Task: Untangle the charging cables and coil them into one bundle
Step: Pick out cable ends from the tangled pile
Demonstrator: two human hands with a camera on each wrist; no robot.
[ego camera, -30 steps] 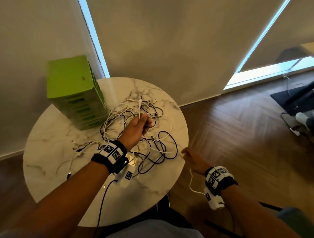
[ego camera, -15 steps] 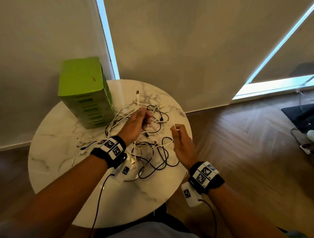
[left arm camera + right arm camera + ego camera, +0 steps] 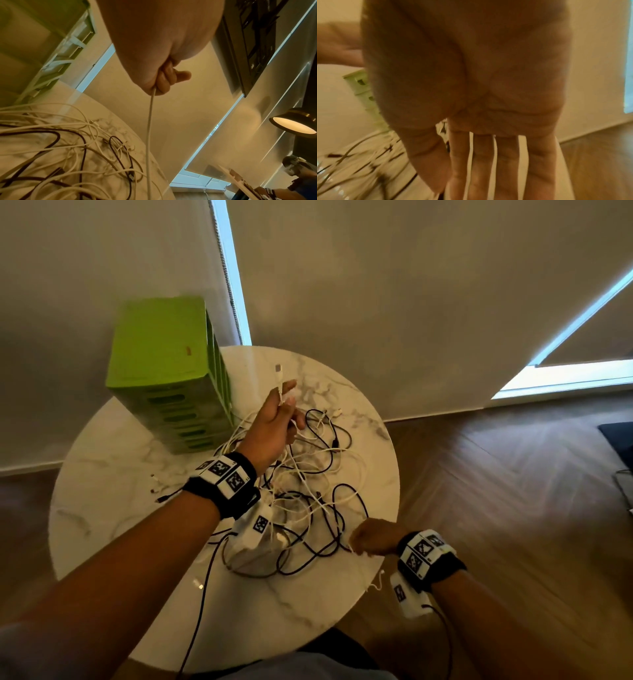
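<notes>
A tangle of white and black charging cables [image 3: 308,491] [image 3: 68,148] lies on the round marble table [image 3: 120,474]. My left hand [image 3: 274,422] [image 3: 164,79] is raised above the far side of the tangle. It grips one white cable [image 3: 150,128], whose USB plug [image 3: 278,368] sticks up past the fingers while the rest runs down into the pile. My right hand [image 3: 371,539] [image 3: 488,162] is at the table's near right edge, fingers straight and pointing down at the pile's rim. A loose white cable end [image 3: 376,582] hangs off the edge beside it.
A tall green slotted box [image 3: 164,364] [image 3: 25,33] [image 3: 363,86] stands at the table's back left, close to the cables. Behind the table are wall and blinds. Wooden floor [image 3: 496,508] spreads to the right. A lit lamp [image 3: 295,125] shows in the left wrist view.
My left hand has lifted the white cable higher and farther back. My right hand went from the table edge to above the tangle, then back to the near right edge.
</notes>
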